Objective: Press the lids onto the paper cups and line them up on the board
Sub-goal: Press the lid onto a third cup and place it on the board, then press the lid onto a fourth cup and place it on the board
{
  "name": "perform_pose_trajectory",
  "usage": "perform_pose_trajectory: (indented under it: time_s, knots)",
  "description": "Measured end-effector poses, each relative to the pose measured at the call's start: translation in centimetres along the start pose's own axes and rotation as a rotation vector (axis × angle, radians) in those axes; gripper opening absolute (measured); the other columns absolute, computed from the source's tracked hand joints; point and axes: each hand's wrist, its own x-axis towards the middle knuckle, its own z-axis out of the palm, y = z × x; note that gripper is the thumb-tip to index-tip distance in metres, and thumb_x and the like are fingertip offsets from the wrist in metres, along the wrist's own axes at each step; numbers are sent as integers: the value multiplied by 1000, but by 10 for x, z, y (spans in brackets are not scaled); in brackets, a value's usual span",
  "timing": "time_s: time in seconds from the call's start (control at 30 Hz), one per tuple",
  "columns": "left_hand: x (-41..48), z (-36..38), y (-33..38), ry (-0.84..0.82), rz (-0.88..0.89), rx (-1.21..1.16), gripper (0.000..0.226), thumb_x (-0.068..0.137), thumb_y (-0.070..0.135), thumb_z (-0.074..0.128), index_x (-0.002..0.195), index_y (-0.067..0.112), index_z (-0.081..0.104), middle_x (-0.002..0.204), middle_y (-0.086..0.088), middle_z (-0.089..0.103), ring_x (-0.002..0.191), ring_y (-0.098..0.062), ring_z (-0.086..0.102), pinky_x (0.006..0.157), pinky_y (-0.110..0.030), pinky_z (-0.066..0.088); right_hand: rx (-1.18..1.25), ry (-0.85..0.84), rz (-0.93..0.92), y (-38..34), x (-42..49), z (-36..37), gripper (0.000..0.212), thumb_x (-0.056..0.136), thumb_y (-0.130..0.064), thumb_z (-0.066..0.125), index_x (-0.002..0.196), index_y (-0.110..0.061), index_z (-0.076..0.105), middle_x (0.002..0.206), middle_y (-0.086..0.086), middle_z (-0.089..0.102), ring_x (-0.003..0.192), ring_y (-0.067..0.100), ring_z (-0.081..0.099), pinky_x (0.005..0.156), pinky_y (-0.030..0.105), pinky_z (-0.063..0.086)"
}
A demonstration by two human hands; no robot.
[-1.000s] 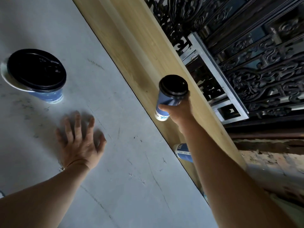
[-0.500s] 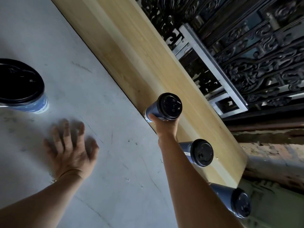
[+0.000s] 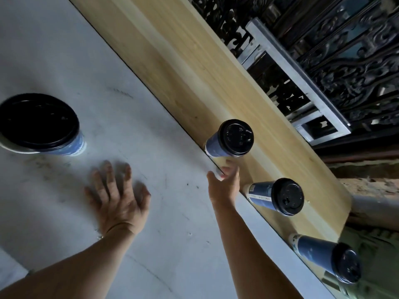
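Head view: three lidded cups [image 3: 228,140] on board [image 3: 172,67] (lower right), right hand [image 3: 224,183] released below nearest, left hand [image 3: 117,196] flat, empty.

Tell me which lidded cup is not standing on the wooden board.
The cup with the black lid at far left. It stands on the grey table, beyond the left hand; the other three stand on the wooden board.

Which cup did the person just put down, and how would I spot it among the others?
Find the long pale wooden board beside the grey table. Three lidded blue cups stand along its near edge; the newest cup is the farthest one, just beyond the open right hand. Unlike its neighbours, it has fingers almost touching its base.
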Motion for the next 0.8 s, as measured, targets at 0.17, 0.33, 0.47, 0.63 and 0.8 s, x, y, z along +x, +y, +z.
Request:
perform_pose_trajectory:
  time_s: [0.17, 0.33, 0.47, 0.63, 0.8]
  knots:
    - [2, -7, 1, -111, 0, 14, 79, 83, 51, 37, 156, 19, 32, 166, -20, 16, 152, -47, 11, 118, -68, 10, -140, -79, -96, 19, -52, 15, 47, 81, 1, 64, 126, -13, 59, 119, 4, 59, 115, 26, 51, 101, 38, 43]
    - [10, -21, 1, -289, -10, 32, 77, 87, 49, 37, 157, 17, 30, 167, -21, 13, 152, -47, 11, 117, -65, 12, -433, -164, -223, 27, -97, 26, 43, 82, -2, 65, 123, -13, 64, 138, 9, 51, 128, 29, 43, 94, 39, 50]
    - [15, -36, -5, -522, 26, -36, 83, 88, 55, 43, 160, 21, 18, 168, -23, 2, 153, -46, -2, 119, -61, -3, -593, -260, -2, 4, -128, 38, 36, 89, -13, 63, 124, -18, 62, 158, 3, 31, 140, 26, 35, 98, 36, 48]
    - [36, -85, -31, -843, 312, 142, 95, 92, 51, 54, 159, 29, -10, 158, -19, -39, 148, -45, -29, 120, -61, -9, -509, -346, 261, -53, -142, 60, 36, 90, -21, 64, 125, -17, 64, 147, 5, 51, 130, 24, 53, 104, 28, 42]
    - [89, -135, -84, -1060, 625, 51, 46, 95, 35, 53, 138, 21, 49, 162, -8, 27, 152, -30, 21, 115, -39, 33, -284, -398, 349, -112, -161, 89, 11, 90, -21, 63, 99, -23, 69, 112, 11, 74, 98, 32, 72, 87, 42, 61]
